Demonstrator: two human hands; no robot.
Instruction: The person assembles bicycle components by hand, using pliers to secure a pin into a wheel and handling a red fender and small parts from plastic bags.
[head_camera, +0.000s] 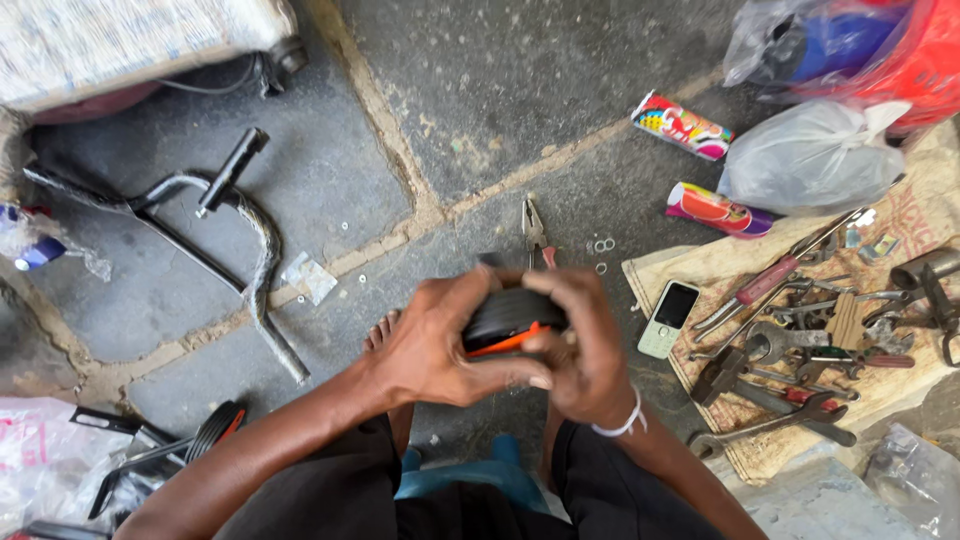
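Note:
Both my hands grip one small black wheel with an orange rim (508, 322) above my lap. My left hand (440, 340) wraps its left side, thumb across the underside. My right hand (585, 345), with a white band at the wrist, covers its right side and top. Most of the wheel is hidden by my fingers. Pliers with red handles (537, 232) lie on the stone floor just beyond the hands, with a few small washers (603, 246) beside them.
A sack cloth (900, 385) at right carries several wrenches, screwdrivers and a white phone (669, 318). Two colourful cans (682, 125) and plastic bags (815, 155) lie behind it. A black bent metal frame (215, 215) rests at left, another black wheel (213, 430) at lower left.

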